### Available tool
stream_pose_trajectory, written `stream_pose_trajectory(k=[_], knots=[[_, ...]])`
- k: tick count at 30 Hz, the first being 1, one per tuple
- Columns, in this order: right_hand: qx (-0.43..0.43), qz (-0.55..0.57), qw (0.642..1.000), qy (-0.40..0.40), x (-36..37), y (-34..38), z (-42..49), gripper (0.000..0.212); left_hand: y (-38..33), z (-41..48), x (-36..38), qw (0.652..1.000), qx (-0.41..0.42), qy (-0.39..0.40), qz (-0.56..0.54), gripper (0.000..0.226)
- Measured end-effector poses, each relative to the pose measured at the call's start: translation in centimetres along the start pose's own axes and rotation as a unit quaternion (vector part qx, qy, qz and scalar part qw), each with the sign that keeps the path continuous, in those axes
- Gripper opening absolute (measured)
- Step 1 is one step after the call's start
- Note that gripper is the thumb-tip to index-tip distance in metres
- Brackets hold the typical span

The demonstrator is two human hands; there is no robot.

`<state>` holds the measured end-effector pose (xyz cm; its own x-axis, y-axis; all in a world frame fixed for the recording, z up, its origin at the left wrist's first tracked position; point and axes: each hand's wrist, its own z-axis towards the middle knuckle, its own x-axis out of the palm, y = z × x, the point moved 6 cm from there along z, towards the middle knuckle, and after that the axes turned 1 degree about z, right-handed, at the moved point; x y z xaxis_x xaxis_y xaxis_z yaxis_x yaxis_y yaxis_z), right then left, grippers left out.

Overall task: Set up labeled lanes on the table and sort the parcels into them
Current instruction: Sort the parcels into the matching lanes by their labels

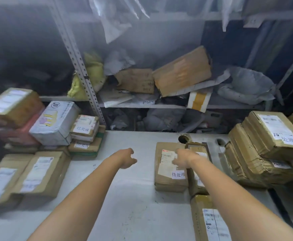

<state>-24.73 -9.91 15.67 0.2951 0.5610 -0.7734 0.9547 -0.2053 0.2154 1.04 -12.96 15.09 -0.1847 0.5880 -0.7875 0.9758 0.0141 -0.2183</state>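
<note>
Reaching out over the white table [133, 197] with both arms. Directly above the far half of a brown parcel [163, 180] marked with a handwritten slip [178, 174], the right hand [184, 158], fingers loosely spread and closed on nothing; touching the cardboard or just clear of it, impossible to tell through the blur. Over bare tabletop just left of that parcel, the left hand [127, 158], fingers loosely curled, empty. Parcel lying flat, right of centre, long axis running away from the body, with a second parcel [197, 186] hard against its right side under the right forearm. Judging from that: right hand much the nearer, set to press or grip from above; left hand needing only a short sideways shift to catch the left long edge. Sorted stacks [58, 124] well off to the left, another pile [264, 153] at the right
</note>
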Motion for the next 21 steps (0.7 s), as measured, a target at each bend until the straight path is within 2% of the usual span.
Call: stream_pose_trajectory(k=[7,11,15,19,21], knots=[[-0.081,-0.075,0.994,-0.02,-2.8,6.7,-1.1,0.045,10.9,-9.9,-4.9,0.993,-0.1,-0.066,-0.019,0.059],[-0.119,-0.078,0.99,-0.019,-3.8,11.9,-2.1,0.063,17.9,-15.0,-7.2,0.982,-0.155,-0.102,-0.036,0.044],[-0.159,-0.082,0.983,-0.039,-5.4,19.5,-2.7,0.064,24.0,-19.0,-10.5,0.969,-0.191,-0.146,-0.055,0.054],[-0.2,-0.031,0.978,-0.059,-6.2,29.0,-3.2,0.057,31.0,-19.9,-14.2,0.956,-0.203,-0.196,-0.085,0.054],[-0.217,0.007,0.974,-0.064,-6.0,33.9,-3.2,0.059,34.1,-19.7,-16.0,0.95,-0.205,-0.214,-0.095,0.047]])
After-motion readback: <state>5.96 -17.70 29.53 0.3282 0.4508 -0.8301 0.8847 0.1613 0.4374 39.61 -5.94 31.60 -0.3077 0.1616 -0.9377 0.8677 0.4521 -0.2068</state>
